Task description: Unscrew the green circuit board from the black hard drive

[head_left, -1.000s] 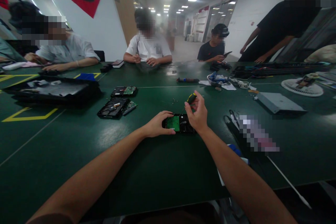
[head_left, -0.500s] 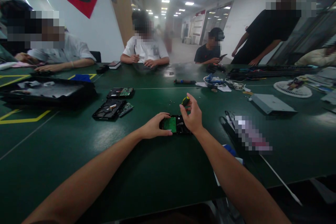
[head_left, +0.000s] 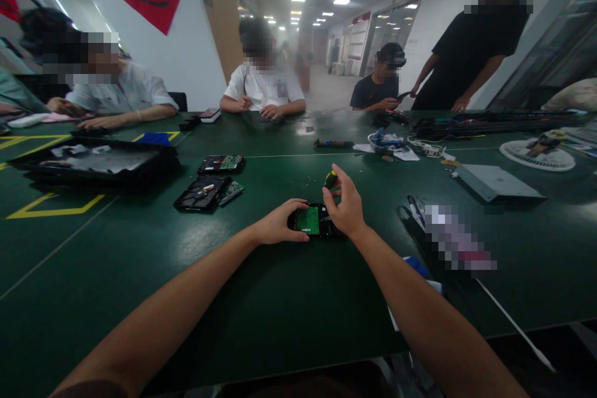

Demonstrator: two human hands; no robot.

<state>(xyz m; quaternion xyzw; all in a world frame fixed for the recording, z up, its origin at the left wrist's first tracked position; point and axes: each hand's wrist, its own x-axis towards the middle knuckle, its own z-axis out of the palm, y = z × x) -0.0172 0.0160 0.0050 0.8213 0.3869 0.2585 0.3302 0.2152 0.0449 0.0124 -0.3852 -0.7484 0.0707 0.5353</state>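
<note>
A hard drive (head_left: 308, 221) with a green circuit board facing up lies on the dark green table. My left hand (head_left: 282, 222) grips its left end, thumb along the near edge and fingers on the far edge. Above the drive's right part, my right hand (head_left: 346, 204) is closed around a screwdriver (head_left: 331, 180) with a yellow and dark green handle. The screwdriver stands roughly upright; its tip is hidden behind the hand. Several tiny screws (head_left: 310, 180) lie on the table just beyond the drive.
To the left are an opened hard drive (head_left: 200, 193), a loose circuit board (head_left: 232, 193), another drive (head_left: 221, 163) and a large black tray (head_left: 97, 160). A grey metal box (head_left: 498, 183) and a white round grille (head_left: 536, 155) lie right. Several people sit or stand across the table.
The view has shifted slightly, so the scene appears a little further right. Both hands keep their grip on the hard drive and the screwdriver.
</note>
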